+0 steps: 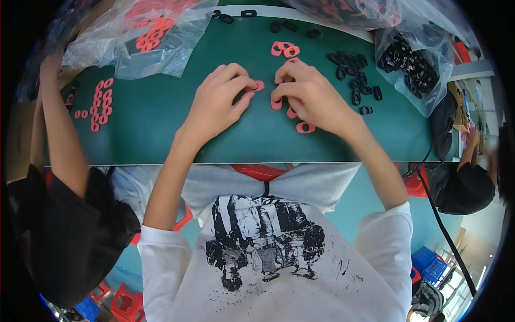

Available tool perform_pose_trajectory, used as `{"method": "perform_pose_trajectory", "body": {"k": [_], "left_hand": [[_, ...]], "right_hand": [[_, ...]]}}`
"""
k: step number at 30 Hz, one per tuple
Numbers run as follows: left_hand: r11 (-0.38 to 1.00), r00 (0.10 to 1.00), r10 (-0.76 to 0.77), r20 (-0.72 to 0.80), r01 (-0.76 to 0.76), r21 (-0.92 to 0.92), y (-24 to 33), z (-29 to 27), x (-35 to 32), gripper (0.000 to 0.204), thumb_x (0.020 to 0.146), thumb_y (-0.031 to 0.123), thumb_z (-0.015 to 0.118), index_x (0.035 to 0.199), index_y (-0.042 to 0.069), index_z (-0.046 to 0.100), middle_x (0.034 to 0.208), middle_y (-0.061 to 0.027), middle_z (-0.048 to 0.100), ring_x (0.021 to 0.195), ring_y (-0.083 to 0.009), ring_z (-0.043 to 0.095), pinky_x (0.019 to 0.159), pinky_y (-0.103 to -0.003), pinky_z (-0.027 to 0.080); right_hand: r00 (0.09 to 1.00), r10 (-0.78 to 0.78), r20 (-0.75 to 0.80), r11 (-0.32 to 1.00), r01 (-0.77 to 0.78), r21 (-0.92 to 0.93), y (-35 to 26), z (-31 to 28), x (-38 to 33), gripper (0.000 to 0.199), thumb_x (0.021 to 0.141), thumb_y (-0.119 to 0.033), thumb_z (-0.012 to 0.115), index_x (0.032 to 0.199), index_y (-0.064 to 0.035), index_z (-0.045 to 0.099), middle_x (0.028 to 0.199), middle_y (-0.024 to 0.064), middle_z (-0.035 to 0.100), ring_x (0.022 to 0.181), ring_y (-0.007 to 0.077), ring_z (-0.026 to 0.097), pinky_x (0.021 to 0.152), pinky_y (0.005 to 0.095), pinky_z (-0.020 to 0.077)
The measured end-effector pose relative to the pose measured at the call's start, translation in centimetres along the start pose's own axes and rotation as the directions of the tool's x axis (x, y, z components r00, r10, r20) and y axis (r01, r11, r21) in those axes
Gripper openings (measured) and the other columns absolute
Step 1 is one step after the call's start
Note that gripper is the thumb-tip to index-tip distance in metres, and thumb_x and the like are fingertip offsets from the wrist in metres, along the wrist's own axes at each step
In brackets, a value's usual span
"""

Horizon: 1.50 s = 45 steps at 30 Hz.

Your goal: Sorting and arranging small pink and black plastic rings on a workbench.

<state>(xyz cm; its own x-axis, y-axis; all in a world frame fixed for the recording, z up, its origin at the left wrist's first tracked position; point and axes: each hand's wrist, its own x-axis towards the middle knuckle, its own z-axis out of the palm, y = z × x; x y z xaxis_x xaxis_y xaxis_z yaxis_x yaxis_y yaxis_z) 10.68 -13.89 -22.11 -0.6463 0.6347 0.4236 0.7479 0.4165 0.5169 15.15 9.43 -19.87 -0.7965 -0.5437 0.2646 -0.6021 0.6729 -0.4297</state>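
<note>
- One green desk [230, 147] spans the view, its near edge just in front of the person.
- A clear bag [174, 56] lies at the far left of the desk, with red rings inside.
- Another clear bag, the right bag [430, 99], sits at the right end, filled with black parts [410, 64].
- Two bare hands work above the middle: the left hand [221, 102] is pinched narrow, thumb and forefinger holding a red ring [259, 86]; the right hand [314, 95] is curled over a few loose rings [306, 127], and whether it grips one I cannot tell.
- Black rings [351, 67] lie scattered between the right hand and the right bag.
- Red rows [102, 104] of rings stand toward the left end.
- Two small rings [81, 114] lie side by side, left of those rows.
</note>
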Motion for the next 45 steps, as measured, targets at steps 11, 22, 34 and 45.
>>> {"method": "perform_pose_trajectory", "body": {"k": [11, 22, 34, 45], "left_hand": [[0.990, 0.992, -0.129, 0.008, 0.128, 0.053, 4.2, 2.8, 1.0, 0.032, 0.078, 0.018, 0.077, 0.105, 0.004, 0.068, 0.097, -0.0071, 0.060, 0.094, -0.0272, 0.059, 0.081, -0.038, 0.049], [0.999, 0.990, 0.005, 0.139, 0.002, -0.053, 3.2, 1.5, 1.6, 0.028, 0.079, 0.011, 0.075, 0.106, 0.007, 0.068, 0.100, -0.0054, 0.058, 0.093, -0.0245, 0.060, 0.079, -0.037, 0.050], [0.998, 0.997, -0.013, 0.082, 0.007, 0.069, 5.1, 2.4, 1.7, 0.050, 0.072, 0.028, 0.082, 0.112, 0.007, 0.062, 0.118, -0.0087, 0.057, 0.106, -0.0296, 0.057, 0.090, -0.042, 0.045], [0.998, 0.996, 0.047, -0.079, -0.044, 0.046, 6.5, 5.0, 1.1, 0.066, 0.077, 0.026, 0.072, 0.130, -0.005, 0.049, 0.132, -0.0281, 0.047, 0.119, -0.0406, 0.048, 0.099, -0.052, 0.038]], "right_hand": [[0.973, 0.228, -0.034, 0.955, -0.217, 0.202, -2.3, -2.2, -5.9, 0.025, 0.072, -0.001, 0.078, 0.094, -0.0012, 0.065, 0.096, 0.0087, 0.061, 0.081, 0.0228, 0.062, 0.070, 0.0325, 0.0503], [0.979, 0.203, 0.023, 0.979, -0.204, 0.015, -5.0, -2.0, -6.0, 0.020, 0.079, 0.003, 0.070, 0.099, 0.0004, 0.067, 0.093, 0.0106, 0.063, 0.075, 0.0283, 0.064, 0.063, 0.0373, 0.0519], [0.921, 0.300, -0.250, 0.954, -0.288, 0.083, -1.7, -0.7, -7.4, 0.021, 0.079, 0.000, 0.075, 0.098, 0.0009, 0.067, 0.088, 0.0093, 0.065, 0.072, 0.0199, 0.063, 0.063, 0.0309, 0.0516], [0.969, 0.163, -0.185, 0.973, -0.126, 0.196, -2.1, -0.7, -6.0, 0.022, 0.074, 0.003, 0.076, 0.092, 0.0011, 0.063, 0.083, 0.0064, 0.061, 0.064, 0.0152, 0.054, 0.058, 0.0282, 0.0456]]}}
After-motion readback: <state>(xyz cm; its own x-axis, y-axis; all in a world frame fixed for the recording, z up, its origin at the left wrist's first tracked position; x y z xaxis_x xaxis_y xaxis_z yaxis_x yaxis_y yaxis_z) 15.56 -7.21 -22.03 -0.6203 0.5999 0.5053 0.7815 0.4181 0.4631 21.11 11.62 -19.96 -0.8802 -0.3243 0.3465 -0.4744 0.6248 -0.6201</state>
